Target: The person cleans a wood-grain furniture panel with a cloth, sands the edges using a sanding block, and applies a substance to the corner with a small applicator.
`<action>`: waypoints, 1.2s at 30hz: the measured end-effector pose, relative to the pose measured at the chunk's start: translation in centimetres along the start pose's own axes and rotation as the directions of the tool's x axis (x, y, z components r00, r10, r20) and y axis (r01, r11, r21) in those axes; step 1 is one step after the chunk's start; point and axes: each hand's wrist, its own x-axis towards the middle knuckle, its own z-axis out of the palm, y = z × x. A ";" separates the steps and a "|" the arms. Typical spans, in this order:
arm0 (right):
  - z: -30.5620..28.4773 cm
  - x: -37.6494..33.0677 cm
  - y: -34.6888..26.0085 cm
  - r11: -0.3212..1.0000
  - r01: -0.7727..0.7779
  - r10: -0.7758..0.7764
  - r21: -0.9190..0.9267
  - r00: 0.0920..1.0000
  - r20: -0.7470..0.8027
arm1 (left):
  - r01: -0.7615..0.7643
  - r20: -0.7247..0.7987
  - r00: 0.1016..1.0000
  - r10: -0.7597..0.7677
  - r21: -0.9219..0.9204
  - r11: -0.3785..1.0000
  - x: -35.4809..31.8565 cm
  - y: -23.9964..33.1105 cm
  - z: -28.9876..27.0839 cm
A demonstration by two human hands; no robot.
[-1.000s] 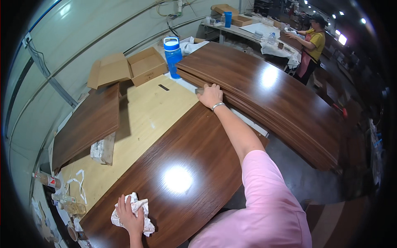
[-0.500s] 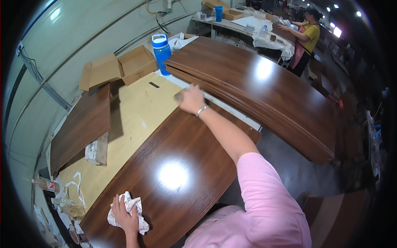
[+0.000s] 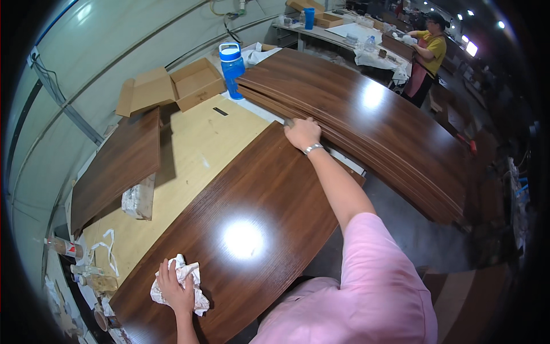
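Note:
A long dark-brown wood-grain panel [image 3: 240, 195] lies in front of me, with a bright lamp reflection on its surface. At its near left end, my left hand [image 3: 177, 291] presses on a crumpled white cloth [image 3: 197, 298], its fingers bent over it. My right hand [image 3: 303, 135] is stretched to the panel's far end, closed around a small greyish block [image 3: 288, 122]. Most of that block is hidden by the fingers, and I cannot make out its exact kind. A metal bracelet [image 3: 313, 149] circles the right wrist.
A stack of similar brown panels [image 3: 366, 109] stands just beyond my right hand. To the left, another panel [image 3: 120, 166] leans on a wrapped white block [image 3: 138, 198]. A blue bottle [image 3: 232, 71] and open cardboard box [image 3: 197, 83] are behind. A person [image 3: 429, 54] works at a far table.
My right hand, with the small block, has moved right along the panel's far end. My left hand stays on the cloth. The view has shifted slightly.

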 end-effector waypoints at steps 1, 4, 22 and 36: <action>-0.4 -1.3 1.3 1.000 0.006 -0.007 -0.016 1.000 -0.028 | -0.003 0.000 1.000 0.003 0.001 1.000 -0.1 -0.1 0.0; -2.5 -5.6 5.9 0.999 -0.028 0.026 -0.039 0.999 -0.048 | -0.024 -0.006 1.000 0.024 0.012 1.000 0.1 -0.1 0.1; -6.6 -19.6 17.7 0.982 0.033 0.044 0.185 0.916 -0.400 | -0.093 -0.005 0.996 0.094 0.042 0.995 0.2 -1.2 0.4; -7.0 -24.0 15.6 0.859 0.260 -0.079 0.441 0.919 -0.387 | -0.097 -0.017 0.995 0.099 0.068 0.993 0.2 -2.9 1.2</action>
